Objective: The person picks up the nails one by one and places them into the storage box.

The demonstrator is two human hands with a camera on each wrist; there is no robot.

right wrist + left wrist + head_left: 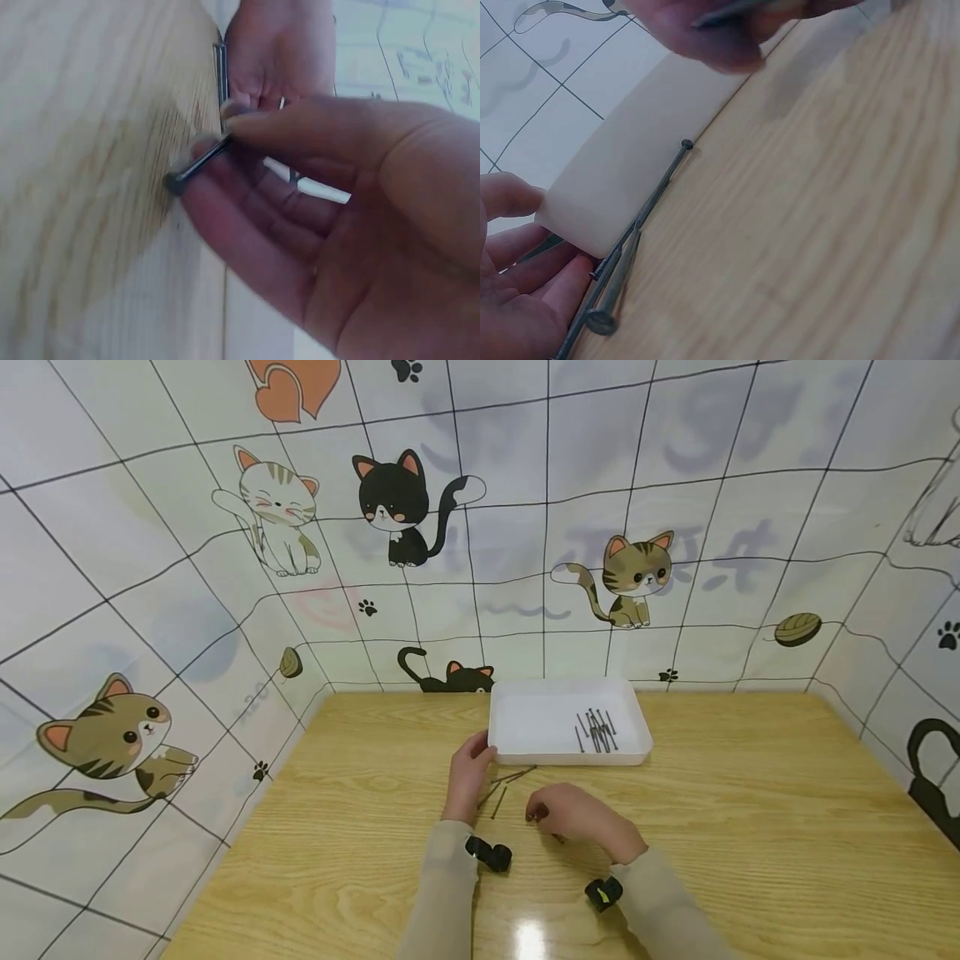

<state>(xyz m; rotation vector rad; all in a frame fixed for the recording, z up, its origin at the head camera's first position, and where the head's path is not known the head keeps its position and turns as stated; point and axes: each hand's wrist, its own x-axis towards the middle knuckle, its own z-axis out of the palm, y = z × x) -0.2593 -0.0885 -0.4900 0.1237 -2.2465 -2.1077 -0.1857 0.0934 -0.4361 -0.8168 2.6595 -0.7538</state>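
A white plastic tray (525,718) stands on the table, with several dark nails (597,731) lying bunched in its right half. At its near left corner, my left hand (468,777) holds the tray, thumb at the rim and fingers against the side. Several loose nails (660,187) lie on the wood beside that hand, some crossing, along the tray's near wall. My right hand (577,814) is to the right of them, nearer me than the tray. Between its thumb and fingertips it pinches a nail (201,163), whose head sticks out past the fingers.
The wooden table (345,860) reaches back to a wall cover (510,552) printed with cats and grid lines, which also rises on the left and right. A black wrist camera (489,853) sits on the left wrist and another camera (603,893) on the right.
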